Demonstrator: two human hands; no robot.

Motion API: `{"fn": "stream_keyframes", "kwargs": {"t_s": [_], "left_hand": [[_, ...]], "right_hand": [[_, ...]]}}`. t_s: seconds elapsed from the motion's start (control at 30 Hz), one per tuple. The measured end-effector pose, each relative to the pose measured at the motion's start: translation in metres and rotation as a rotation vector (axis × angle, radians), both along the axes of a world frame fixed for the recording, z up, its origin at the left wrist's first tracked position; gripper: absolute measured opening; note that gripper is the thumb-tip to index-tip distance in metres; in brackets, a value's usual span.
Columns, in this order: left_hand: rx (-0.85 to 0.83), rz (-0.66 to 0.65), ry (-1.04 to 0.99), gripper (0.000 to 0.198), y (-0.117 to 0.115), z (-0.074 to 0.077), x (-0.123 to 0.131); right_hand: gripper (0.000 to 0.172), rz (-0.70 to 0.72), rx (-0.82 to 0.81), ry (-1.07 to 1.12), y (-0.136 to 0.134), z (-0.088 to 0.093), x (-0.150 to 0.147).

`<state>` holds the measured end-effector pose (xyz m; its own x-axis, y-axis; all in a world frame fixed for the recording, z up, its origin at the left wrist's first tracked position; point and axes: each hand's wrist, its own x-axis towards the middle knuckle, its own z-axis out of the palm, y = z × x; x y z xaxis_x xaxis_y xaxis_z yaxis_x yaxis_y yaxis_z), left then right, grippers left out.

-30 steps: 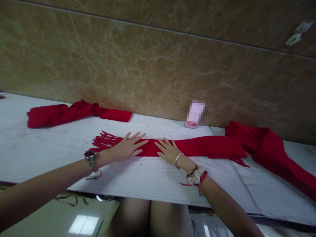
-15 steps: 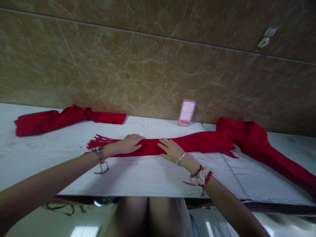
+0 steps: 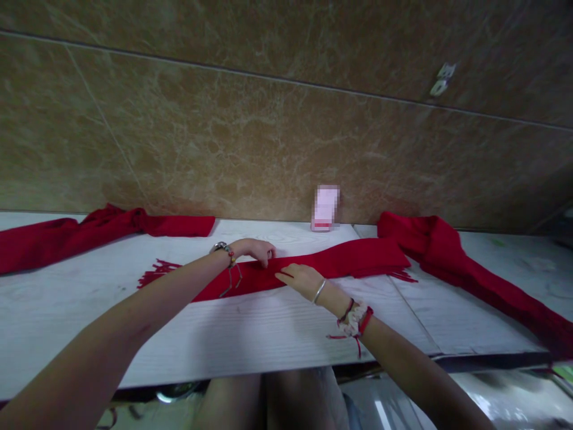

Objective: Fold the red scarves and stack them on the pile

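Observation:
A folded red scarf [image 3: 358,257] with fringed ends lies lengthwise across the white table. My left hand [image 3: 259,249] is at its far edge near the middle, fingers curled down and closed on the cloth; the fingertips are partly hidden. Just to the right, my right hand [image 3: 304,280] rests on the scarf with its fingers stretched out, pointing left. Only a small gap separates the two hands. My left forearm covers part of the scarf's left end, where the fringe sticks out behind it.
A second red cloth [image 3: 111,224] lies at the back left of the table [image 3: 250,334], and another red cloth [image 3: 452,251] stretches from the back right to the right edge. A pink box-like item [image 3: 325,208], blurred out, stands against the marbled wall [image 3: 250,131].
My left hand has moved right along the scarf, from lying flat to fingers curled at its far edge. My right hand stays near the middle, fingers closer together. The view has shifted slightly.

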<state>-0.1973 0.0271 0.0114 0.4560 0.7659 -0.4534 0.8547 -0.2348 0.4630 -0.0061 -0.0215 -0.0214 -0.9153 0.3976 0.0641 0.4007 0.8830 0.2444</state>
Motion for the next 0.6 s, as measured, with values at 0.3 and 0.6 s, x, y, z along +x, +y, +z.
{"fn": "stream_keyframes", "kwargs": {"t_s": [0.3,0.6], "left_hand": [[-0.128,0.057,-0.251,0.022,0.005,0.009,0.006],[-0.268,0.250,-0.774,0.018,0.035,0.073,0.035]], "right_hand": [[0.022,-0.056,0.241,0.173,-0.006,0.003,0.013],[0.036,-0.313,0.128,0.629,-0.006,0.057,0.042]]}}
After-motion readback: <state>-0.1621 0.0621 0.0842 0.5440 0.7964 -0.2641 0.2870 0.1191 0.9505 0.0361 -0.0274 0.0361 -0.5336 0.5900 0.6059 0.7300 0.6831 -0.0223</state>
